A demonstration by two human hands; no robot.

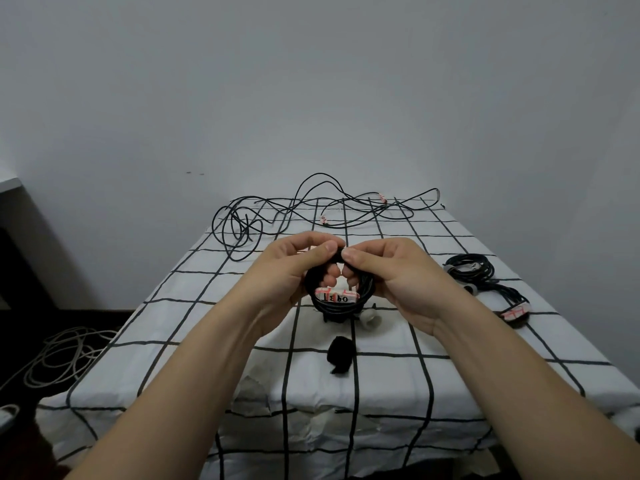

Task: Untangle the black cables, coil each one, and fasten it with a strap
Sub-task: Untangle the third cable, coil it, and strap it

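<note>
In the head view, the left hand (pixel 294 271) and the right hand (pixel 391 275) each pinched the top of one coiled black cable (pixel 341 304) with curled fingers, above the middle of the checked tablecloth (pixel 207 341). One black strap (pixel 341 355) lay on the cloth nearer the person. Two bundled coils (pixel 471 268) sat to the right, and the loose cables (pixel 311 213) lay tangled at the far end.

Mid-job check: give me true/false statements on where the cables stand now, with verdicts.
1. The left hand and right hand both grip one black coil. True.
2. The coil carries no label. False: a white label sits on it.
3. The far tangle is neatly coiled. False: it lies loose.
4. Coiled cables lie on the cloth at right. True.
5. Pale cables lie on the floor at left. True.
</note>
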